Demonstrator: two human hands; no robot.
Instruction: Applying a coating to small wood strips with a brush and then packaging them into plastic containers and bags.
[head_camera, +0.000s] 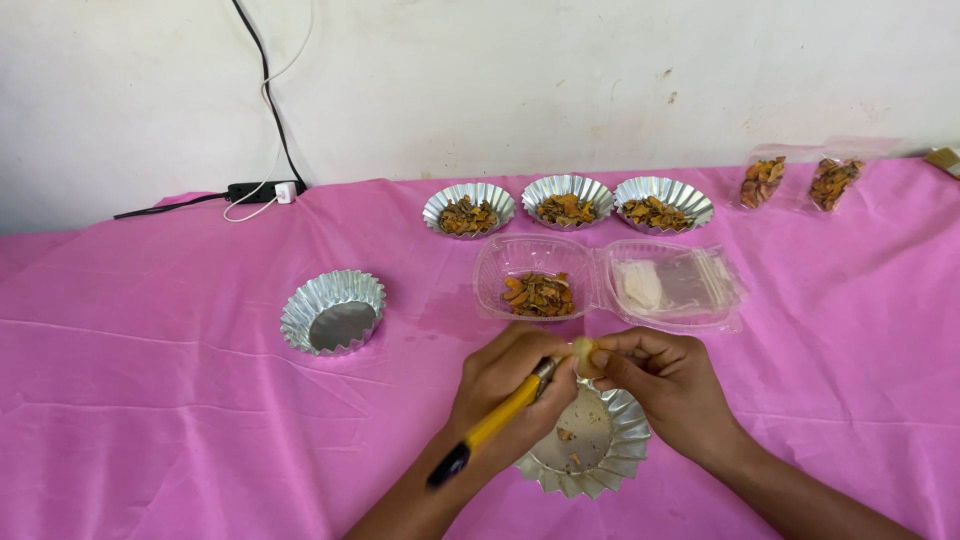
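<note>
Two bare hands meet over a fluted foil cup (600, 450) on a table covered with a pink cloth (180, 400). The left hand (510, 385) is closed around a yellow-handled knife with a black end (492, 425), its tip pointing at a small pale yellowish piece (583, 350). The right hand (665, 380) pinches that piece between fingertips and thumb, just above the cup. The piece looks small, light and probably firm; being so little, it seems easy to drop, so a fingertip pinch at its sides, away from the blade, suits it. A few orange scraps lie in the cup. Just behind stands an open clear plastic clamshell box (600, 280) holding orange-brown chips. Farther back sit three filled foil cups (567, 205); an empty foil cup (333, 312) stands to the left.
</note>
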